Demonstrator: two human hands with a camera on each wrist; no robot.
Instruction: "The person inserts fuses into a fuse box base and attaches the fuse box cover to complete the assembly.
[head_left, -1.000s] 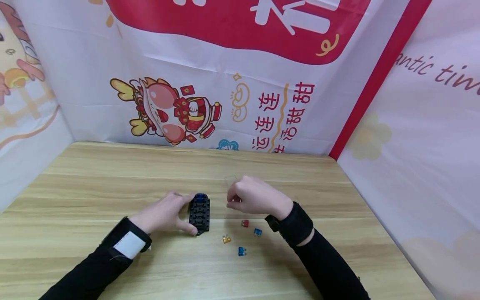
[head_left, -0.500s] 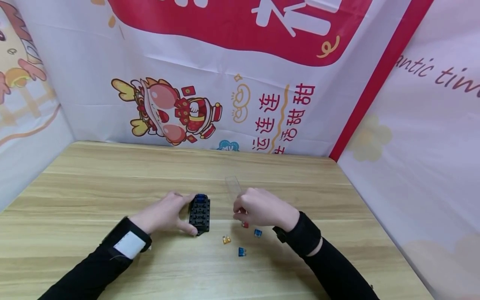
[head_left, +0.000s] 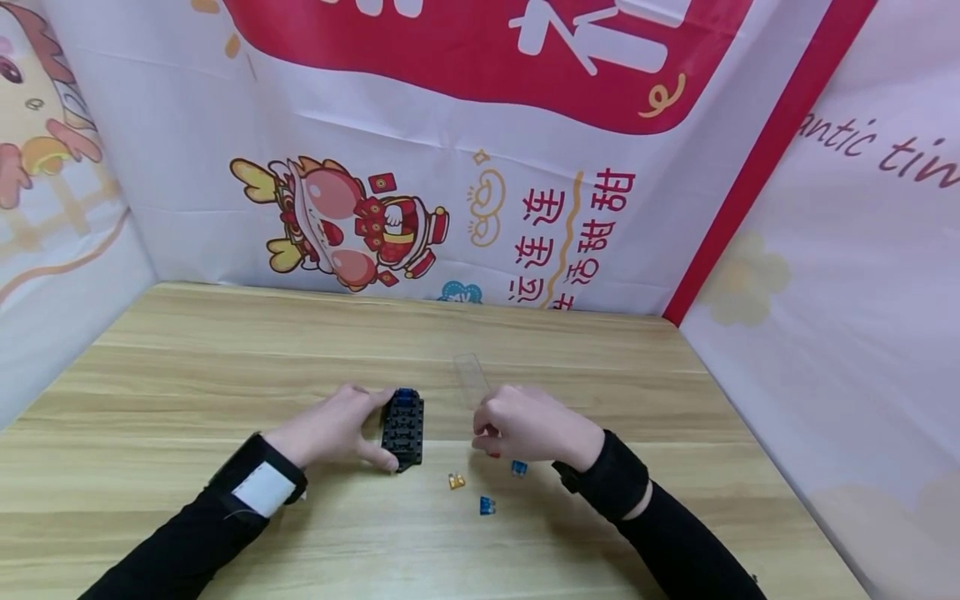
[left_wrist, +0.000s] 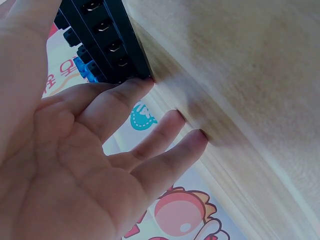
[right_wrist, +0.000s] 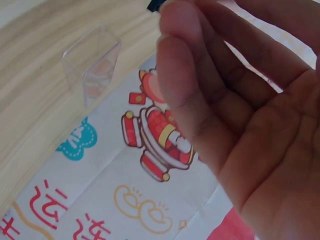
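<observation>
My left hand (head_left: 337,429) holds the black fuse box (head_left: 402,433) at its left side, thumb at the near end and forefinger at the far end. One blue blade fuse (head_left: 405,397) sits in its far slot. In the left wrist view the forefinger tip presses the box's end (left_wrist: 115,45), other fingers spread on the table. My right hand (head_left: 528,425), fingers curled, is low over a red blade fuse (head_left: 493,455), its fingertips right at it and partly covering it. I cannot tell whether they pinch it. In the right wrist view the fuse is hidden.
A yellow blade fuse (head_left: 457,481) and two blue blade fuses, one nearer (head_left: 487,506) and one beside the right hand (head_left: 519,468), lie on the wooden table (head_left: 225,350). A clear plastic cover (head_left: 470,375) lies beyond the right hand. Printed cloth walls (head_left: 405,108) enclose the back and sides.
My right hand has come down from beside the clear cover toward me and slightly right, onto the red blade fuse, uncovering more of the cover. The left hand and fuse box have stayed put.
</observation>
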